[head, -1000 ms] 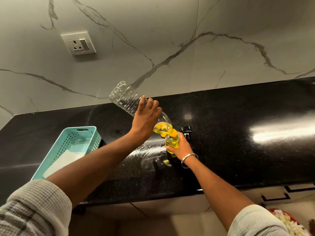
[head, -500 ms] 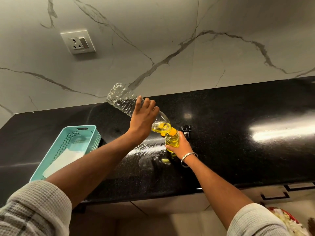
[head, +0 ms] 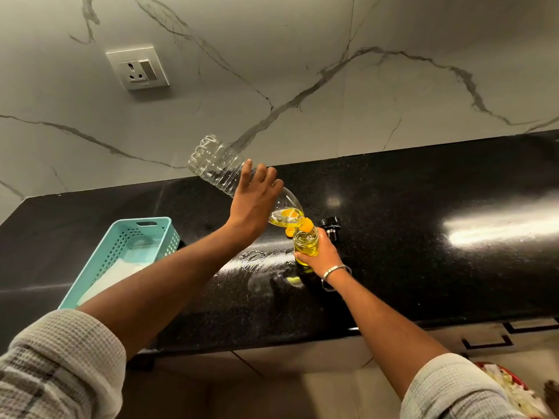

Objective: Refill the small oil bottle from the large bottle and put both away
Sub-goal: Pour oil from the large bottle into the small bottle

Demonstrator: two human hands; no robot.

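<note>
My left hand (head: 252,201) grips the large clear plastic bottle (head: 216,166), tipped neck-down to the right with its base raised toward the wall. A little yellow oil pools at its neck, and its orange flip cap hangs open. The neck meets the mouth of the small glass oil bottle (head: 306,241), which stands on the black counter and looks nearly full of yellow oil. My right hand (head: 322,255) wraps around the small bottle from the right. A small black cap (head: 330,226) lies on the counter just right of the small bottle.
A turquoise plastic basket (head: 121,252) with a white sheet inside sits at the left of the black counter (head: 423,267). A wall socket (head: 137,68) is on the marble backsplash. A red-rimmed dish of food (head: 520,394) shows at the bottom right, below the counter edge.
The large bottle's base has risen a little, and less oil remains at its neck. Both hands keep their grips in nearly the same place.
</note>
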